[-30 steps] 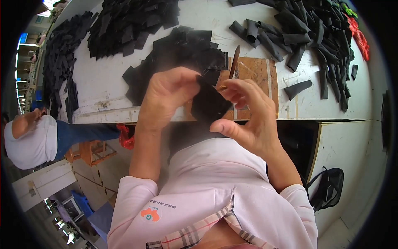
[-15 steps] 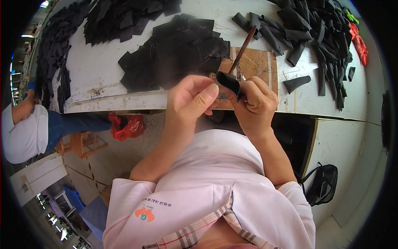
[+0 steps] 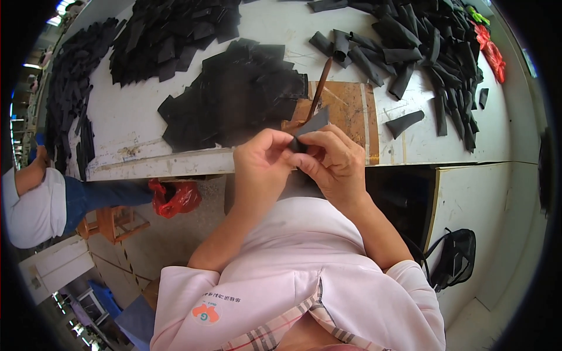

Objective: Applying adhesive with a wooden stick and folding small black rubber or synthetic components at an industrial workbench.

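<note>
My left hand (image 3: 261, 165) and my right hand (image 3: 331, 165) meet at the table's near edge, both pinching a small folded black piece of material (image 3: 311, 125) between the fingertips. Just behind the hands lies a brown wooden board (image 3: 351, 111) with a thin brown stick (image 3: 319, 90) resting on it. A heap of flat black pieces (image 3: 234, 93) sits left of the board. Rolled and folded black pieces (image 3: 421, 47) are piled at the far right, and one single folded piece (image 3: 405, 123) lies apart near the board.
The white worktable (image 3: 146, 158) carries more black stacks at far left (image 3: 70, 99) and at the top (image 3: 170, 35). Another person in white top (image 3: 32, 205) sits at left beside a wooden stool (image 3: 114, 222) and a red bag (image 3: 172, 196). A black bag (image 3: 459, 263) lies at right.
The hands have come together and lowered toward the table edge. The black piece, wide and flat a second ago, is now folded small between both hands' fingertips.
</note>
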Demonstrator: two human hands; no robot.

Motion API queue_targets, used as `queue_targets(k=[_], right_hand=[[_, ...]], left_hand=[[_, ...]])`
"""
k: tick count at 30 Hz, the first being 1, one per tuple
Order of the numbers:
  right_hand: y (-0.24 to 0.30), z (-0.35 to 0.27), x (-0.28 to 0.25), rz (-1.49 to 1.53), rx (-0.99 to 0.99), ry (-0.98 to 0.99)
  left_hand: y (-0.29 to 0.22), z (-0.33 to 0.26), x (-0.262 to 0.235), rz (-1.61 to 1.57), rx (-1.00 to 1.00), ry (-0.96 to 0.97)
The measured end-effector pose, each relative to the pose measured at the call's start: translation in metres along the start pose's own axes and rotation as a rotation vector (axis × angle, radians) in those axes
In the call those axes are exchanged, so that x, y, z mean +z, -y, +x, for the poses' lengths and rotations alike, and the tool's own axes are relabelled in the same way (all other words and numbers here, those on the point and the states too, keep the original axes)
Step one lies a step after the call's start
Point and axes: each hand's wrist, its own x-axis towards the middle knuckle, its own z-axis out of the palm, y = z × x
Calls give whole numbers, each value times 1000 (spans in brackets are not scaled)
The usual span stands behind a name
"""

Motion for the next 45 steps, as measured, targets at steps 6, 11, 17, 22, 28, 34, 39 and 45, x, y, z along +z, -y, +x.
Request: queue_targets(k=[6,11,17,22,28,34,39,45], right_hand=[[-11,0,14,-430,-286,-11],[-22,5,23,-299,-155,-150],[-17,14,15,1264,739,162],[-13,8,25,1383,710,219],[-27,7,19,1090,639,152],[-1,8,14,1305,453,124],[-6,14,-4,446,16,-38],[23,40,-23,165,-175,-95]], left_hand=[[19,-1,2,438,301,-177],[0,17,-15,-416,-241,-85],[-5,15,-24,-445,-294,55],[13,15,-5,60,142,-296],[4,10,-21,-622,-201,77],[-26,0,-18,-817,-267,387],[-13,-1,7,-104,74,-63],[-36,13,8,-221,210,-46]])
